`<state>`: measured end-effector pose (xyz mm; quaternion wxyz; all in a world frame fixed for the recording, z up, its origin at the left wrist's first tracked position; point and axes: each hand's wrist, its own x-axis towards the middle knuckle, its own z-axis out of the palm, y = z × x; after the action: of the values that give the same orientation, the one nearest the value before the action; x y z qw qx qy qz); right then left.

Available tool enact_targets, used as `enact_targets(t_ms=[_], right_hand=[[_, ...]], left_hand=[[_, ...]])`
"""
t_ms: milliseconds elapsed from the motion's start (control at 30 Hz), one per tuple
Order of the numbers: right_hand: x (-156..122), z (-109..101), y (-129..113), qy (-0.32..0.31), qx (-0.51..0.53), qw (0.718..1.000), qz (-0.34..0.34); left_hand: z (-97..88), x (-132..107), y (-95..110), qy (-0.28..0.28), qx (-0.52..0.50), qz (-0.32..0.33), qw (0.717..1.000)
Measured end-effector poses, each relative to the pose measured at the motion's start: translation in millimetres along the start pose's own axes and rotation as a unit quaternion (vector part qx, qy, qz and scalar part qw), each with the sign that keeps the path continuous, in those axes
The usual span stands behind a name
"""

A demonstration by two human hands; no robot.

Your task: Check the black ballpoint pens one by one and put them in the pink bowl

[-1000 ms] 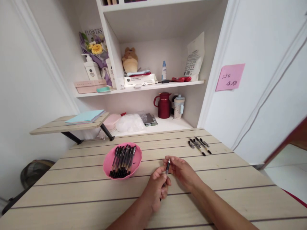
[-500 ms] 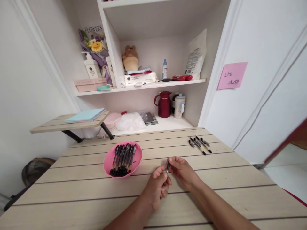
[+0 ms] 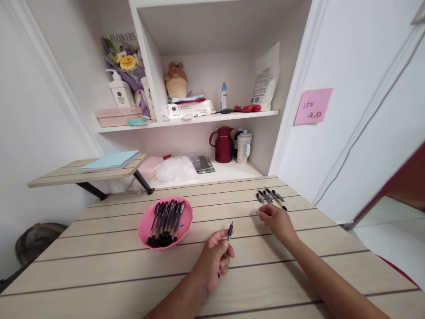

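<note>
My left hand (image 3: 215, 254) is closed around an uncapped gel pen (image 3: 230, 231), its dark grip and pointed tip sticking up out of the fingers. My right hand (image 3: 277, 220) hovers over the table just in front of the loose caps and pens, thumb and fingertips drawn together. Whether a small thing sits between those fingertips I cannot make out. Several black pen caps and pen parts (image 3: 268, 195) lie in a loose group beyond it, partly covered by the hand. Left of my hands, a pink scalloped bowl (image 3: 188, 217) holds a bunch of capped black pens (image 3: 166, 223).
A small raised wooden shelf (image 3: 53, 174) with blue paper (image 3: 111, 160) stands at the back left. Behind the slatted table (image 3: 133, 283) is a white cabinet holding a red jug (image 3: 223, 145), a pale cup (image 3: 244, 147) and a plastic bag (image 3: 175, 169).
My right hand has left the pen tip and moved right, towards the caps. The left hand keeps the pen, its tip now bare. The view has shifted slightly.
</note>
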<state>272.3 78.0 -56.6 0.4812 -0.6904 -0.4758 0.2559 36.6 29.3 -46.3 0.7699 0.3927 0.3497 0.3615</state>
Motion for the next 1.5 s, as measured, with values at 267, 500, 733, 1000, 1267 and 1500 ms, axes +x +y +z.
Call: enact_targets(t_ms=[267, 500, 733, 1000, 1267, 1500], right_hand=[[24.0, -29.7, 25.2, 0.018, -0.293, 0.955, -0.039], [36.2, -18.4, 13.4, 0.009, -0.459, 0.888, -0.04], [45.0, -14.9, 13.7, -0.007, -0.474, 0.88, -0.028], [48.6, -10.7, 10.9, -0.002, -0.48, 0.877, -0.024], [20.6, -10.9, -5.2, 0.032, -0.409, 0.911, -0.047], [-82.3, 41.5, -36.4, -0.284, -0.012, 0.957, -0.057]], left_hand=[[1.4, 0.8, -0.8, -0.011, 0.014, 0.001, 1.0], [3.4, -1.9, 0.9, -0.005, 0.013, -0.001, 1.0], [4.0, -1.9, 1.7, -0.002, 0.013, -0.005, 1.0], [0.5, 0.9, -1.1, -0.013, 0.005, -0.002, 1.0], [-1.7, 2.0, -2.1, -0.001, -0.037, 0.024, 0.999], [-1.0, 5.1, -4.7, 0.013, -0.233, 0.085, 0.969]])
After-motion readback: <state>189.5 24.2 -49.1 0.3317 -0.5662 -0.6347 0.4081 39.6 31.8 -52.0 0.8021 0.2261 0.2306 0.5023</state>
